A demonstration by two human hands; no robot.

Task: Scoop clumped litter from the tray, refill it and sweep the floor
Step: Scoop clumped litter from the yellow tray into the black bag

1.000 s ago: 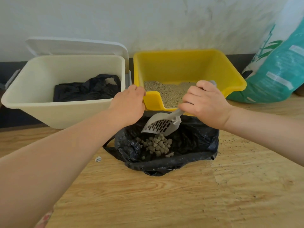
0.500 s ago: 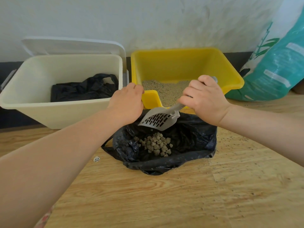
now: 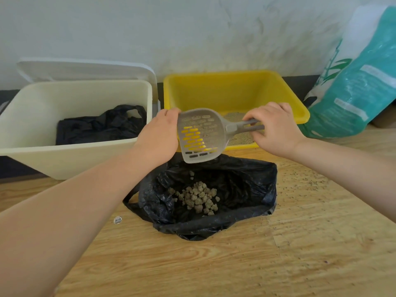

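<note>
My right hand (image 3: 276, 129) grips the handle of a grey slotted litter scoop (image 3: 201, 136), held empty with its slotted face turned toward me above the open black bag (image 3: 242, 187). A pile of litter clumps (image 3: 198, 198) lies inside that bag. My left hand (image 3: 159, 133) holds the front left corner of the yellow litter tray (image 3: 231, 86), fingers curled over its rim. Grey litter (image 3: 240, 139) shows in the tray behind the scoop.
A cream bin (image 3: 42, 101) with an open white lid (image 3: 85, 68) and a black liner (image 3: 102, 125) stands left of the tray. A teal and white litter sack (image 3: 360, 82) leans on the wall at right. Litter grains (image 3: 304, 181) are scattered over the wooden floor (image 3: 214, 264).
The scoop has risen from inside the bag's mouth and turned its slotted face up toward me. My left hand has stayed on the tray corner.
</note>
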